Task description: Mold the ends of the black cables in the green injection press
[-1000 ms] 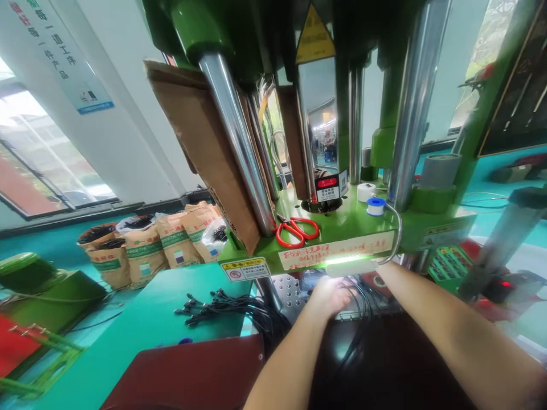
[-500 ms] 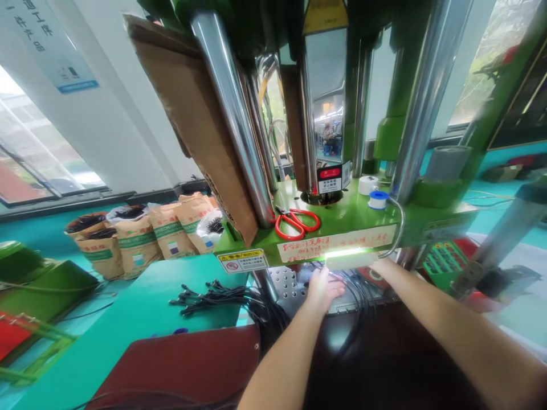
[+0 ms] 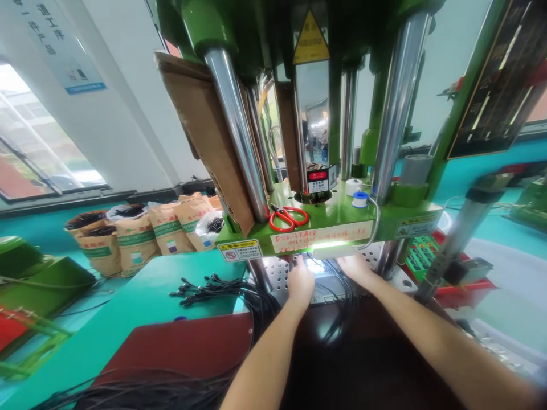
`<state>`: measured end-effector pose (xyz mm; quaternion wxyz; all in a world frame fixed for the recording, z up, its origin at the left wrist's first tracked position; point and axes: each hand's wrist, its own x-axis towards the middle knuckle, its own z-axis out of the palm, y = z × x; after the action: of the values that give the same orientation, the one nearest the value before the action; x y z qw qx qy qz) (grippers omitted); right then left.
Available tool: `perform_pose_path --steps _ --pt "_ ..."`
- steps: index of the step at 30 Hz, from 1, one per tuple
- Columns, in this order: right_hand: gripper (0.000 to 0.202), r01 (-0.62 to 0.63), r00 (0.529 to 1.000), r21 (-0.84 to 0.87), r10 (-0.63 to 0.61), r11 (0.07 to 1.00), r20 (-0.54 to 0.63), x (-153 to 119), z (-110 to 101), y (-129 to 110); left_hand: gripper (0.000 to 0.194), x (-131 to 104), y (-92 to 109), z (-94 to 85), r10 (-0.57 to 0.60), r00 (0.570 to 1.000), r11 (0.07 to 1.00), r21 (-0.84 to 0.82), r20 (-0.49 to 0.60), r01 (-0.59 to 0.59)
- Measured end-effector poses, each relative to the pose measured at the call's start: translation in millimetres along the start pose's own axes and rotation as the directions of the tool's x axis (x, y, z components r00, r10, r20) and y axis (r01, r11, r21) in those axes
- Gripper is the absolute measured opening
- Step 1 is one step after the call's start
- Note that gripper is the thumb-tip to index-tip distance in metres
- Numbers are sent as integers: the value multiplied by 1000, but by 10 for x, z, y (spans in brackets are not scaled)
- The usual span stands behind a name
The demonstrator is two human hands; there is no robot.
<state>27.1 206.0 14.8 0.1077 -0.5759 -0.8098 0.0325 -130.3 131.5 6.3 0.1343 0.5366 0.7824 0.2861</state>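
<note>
My left hand (image 3: 301, 281) reaches under the green press plate (image 3: 337, 213), at the left of a flat metal mould (image 3: 325, 293). Its fingers point away from me and are largely hidden, so their closing cannot be made out. On the other side of the mould, my right hand (image 3: 355, 267) is partly covered by a lit lamp bar (image 3: 335, 251); its fingertips do not show. Black cables (image 3: 348, 290) run over the mould between both hands and hang over its front edge.
Red-handled scissors (image 3: 289, 218) and a blue-and-white tape spool (image 3: 359, 199) lie on the press plate. More black cables (image 3: 213, 290) are bundled on the green table (image 3: 171, 270) at left. Cardboard (image 3: 209, 142) leans by a steel column. Paper sacks (image 3: 137, 236) stand behind.
My left hand has moved forward from spread fingers over the cables to the mould's left side. My right hand, hidden behind the lamp before, now partly shows. The view has shifted.
</note>
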Motion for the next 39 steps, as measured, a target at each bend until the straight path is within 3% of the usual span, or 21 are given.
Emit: perform_pose_path --steps 4,12,16,21,30,35,39 --pt "37 12 1000 -26 -11 1000 16 7 -20 -6 39 28 -18 -36 132 991 955 263 36 -137" --pt "35 110 994 -48 -109 993 7 -33 -259 -175 29 40 152 -118 163 986 935 325 -44 -140" --pt "28 178 984 -73 -179 981 -6 -88 -254 -301 36 -20 278 12 128 985 942 326 -113 -85" --pt "23 167 984 -94 -171 982 -41 -83 -120 -350 38 -38 302 190 56 981 946 324 -183 7" --pt "28 147 982 -112 -158 983 -104 -54 -8 -327 27 57 155 34 275 957 889 402 -89 -218" --pt "28 173 976 -110 -185 979 -115 -71 -82 -318 28 55 221 -15 299 947 880 418 -114 -228" --pt "27 238 961 -98 -249 966 -118 -134 -120 -343 32 -2 340 67 313 936 888 398 -159 -230"
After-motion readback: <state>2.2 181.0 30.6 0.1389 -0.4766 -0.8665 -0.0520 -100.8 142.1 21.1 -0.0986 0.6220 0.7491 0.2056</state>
